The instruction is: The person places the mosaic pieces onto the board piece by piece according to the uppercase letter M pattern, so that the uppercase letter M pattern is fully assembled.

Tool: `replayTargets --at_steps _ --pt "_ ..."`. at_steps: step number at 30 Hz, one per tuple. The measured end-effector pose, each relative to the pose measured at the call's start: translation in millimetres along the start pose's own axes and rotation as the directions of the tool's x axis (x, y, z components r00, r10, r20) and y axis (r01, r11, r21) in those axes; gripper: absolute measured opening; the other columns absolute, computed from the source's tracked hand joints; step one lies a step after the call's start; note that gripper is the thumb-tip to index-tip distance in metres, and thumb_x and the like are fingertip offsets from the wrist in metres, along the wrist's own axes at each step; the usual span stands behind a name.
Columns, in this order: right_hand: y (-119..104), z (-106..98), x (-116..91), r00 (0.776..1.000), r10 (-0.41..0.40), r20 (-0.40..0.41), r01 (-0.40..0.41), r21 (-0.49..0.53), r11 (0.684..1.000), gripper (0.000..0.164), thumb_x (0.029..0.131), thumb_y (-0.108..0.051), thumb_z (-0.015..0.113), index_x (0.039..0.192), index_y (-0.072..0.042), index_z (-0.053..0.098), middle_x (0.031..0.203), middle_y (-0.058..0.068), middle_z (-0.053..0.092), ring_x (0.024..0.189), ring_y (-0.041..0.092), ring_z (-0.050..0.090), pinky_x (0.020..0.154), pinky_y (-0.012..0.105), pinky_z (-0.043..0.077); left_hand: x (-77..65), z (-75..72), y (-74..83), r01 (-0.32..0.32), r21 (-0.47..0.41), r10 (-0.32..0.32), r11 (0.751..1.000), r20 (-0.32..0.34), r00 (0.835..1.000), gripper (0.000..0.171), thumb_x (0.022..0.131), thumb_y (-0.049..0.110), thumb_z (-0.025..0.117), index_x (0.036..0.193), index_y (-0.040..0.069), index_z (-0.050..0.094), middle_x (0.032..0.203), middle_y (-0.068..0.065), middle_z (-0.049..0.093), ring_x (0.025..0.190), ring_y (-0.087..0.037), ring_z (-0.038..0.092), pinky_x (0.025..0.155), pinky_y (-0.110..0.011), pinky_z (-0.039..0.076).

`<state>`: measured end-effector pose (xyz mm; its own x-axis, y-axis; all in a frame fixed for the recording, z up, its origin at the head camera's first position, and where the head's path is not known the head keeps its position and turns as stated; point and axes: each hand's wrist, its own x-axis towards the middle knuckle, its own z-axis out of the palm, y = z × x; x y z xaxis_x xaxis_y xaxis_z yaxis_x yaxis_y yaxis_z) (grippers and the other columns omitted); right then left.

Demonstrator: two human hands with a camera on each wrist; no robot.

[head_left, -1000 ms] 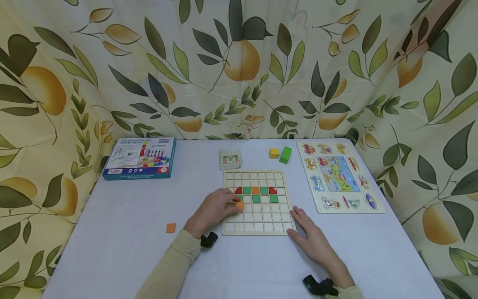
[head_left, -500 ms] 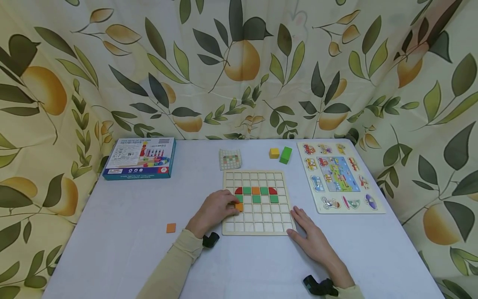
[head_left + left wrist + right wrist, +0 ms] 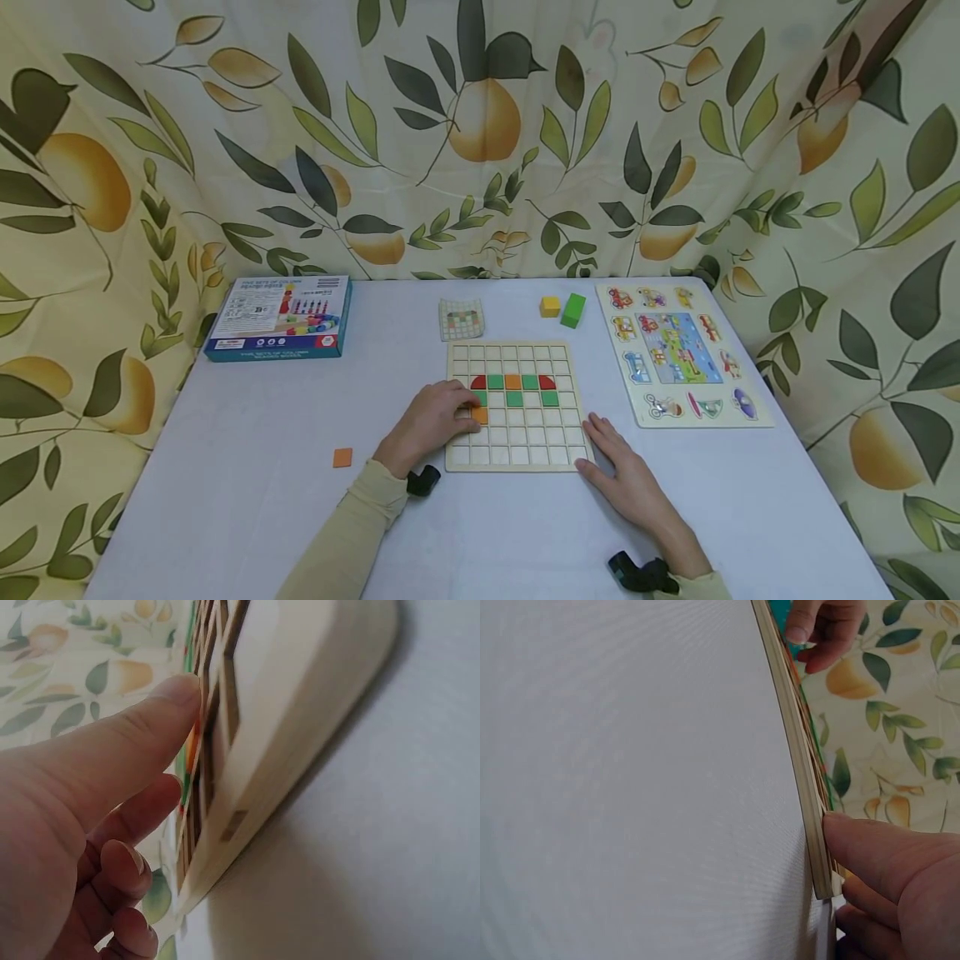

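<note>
The wooden grid board lies flat in the middle, with red, green and orange pieces in its cells. At its left side my left hand has thumb and index finger at an orange square tile, which lies in a cell below a partly covered green tile. In the left wrist view, thumb and index finger stand on either side of the orange tile. My right hand rests with fairly straight fingers on the board's lower right edge; its thumb touches the rim in the right wrist view.
A loose orange tile lies left of the board. Behind stand a box, a small pattern card, a yellow block and a green block. A picture puzzle board lies at right.
The orange tile in my left hand has shifted slightly left and down, from tilted to flat in its cell. My left hand moved only a little; the right hand stayed still.
</note>
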<state>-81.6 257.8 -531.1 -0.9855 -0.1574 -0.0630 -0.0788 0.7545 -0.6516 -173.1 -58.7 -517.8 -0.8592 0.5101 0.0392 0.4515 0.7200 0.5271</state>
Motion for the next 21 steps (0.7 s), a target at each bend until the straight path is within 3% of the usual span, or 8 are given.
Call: replayTargets --at_steps 5,11,21 --pt "-0.7 -0.3 0.0 1.0 0.004 0.0 -0.004 0.004 1.0 0.069 0.094 -0.035 0.067 0.148 -0.003 0.039 0.157 0.012 0.028 0.144 0.035 0.016 0.109 0.058 0.021 -7.1 -9.7 -1.4 0.021 -0.012 -0.02 1.0 0.013 1.0 0.033 0.085 0.031 0.078 0.113 0.014 0.072 0.104 0.004 0.065 0.092 -0.013 0.055 0.085 -0.032 0.047" --pt "-0.8 -0.6 0.7 1.0 0.006 0.008 -0.006 -0.003 1.0 0.069 0.094 -0.034 0.067 0.148 -0.003 0.039 0.157 0.012 0.028 0.144 0.035 0.016 0.109 0.058 0.022 -23.6 -21.8 -11.3 0.089 -0.017 -0.089 0.996 -0.007 0.996 0.036 0.085 0.031 0.078 0.116 0.015 0.071 0.108 0.004 0.064 0.099 -0.014 0.055 0.089 -0.033 0.047" --pt "-1.0 -2.2 0.5 1.0 0.001 0.015 -0.001 -0.003 1.0 0.069 0.094 -0.034 0.067 0.148 -0.002 0.039 0.157 0.012 0.027 0.144 0.036 0.016 0.108 0.058 0.022 -57.1 -40.5 -31.6 0.235 -0.084 -0.24 0.968 -0.066 0.968 0.044 0.082 0.032 0.081 0.121 0.019 0.068 0.114 0.008 0.062 0.106 -0.015 0.055 0.09 -0.036 0.049"
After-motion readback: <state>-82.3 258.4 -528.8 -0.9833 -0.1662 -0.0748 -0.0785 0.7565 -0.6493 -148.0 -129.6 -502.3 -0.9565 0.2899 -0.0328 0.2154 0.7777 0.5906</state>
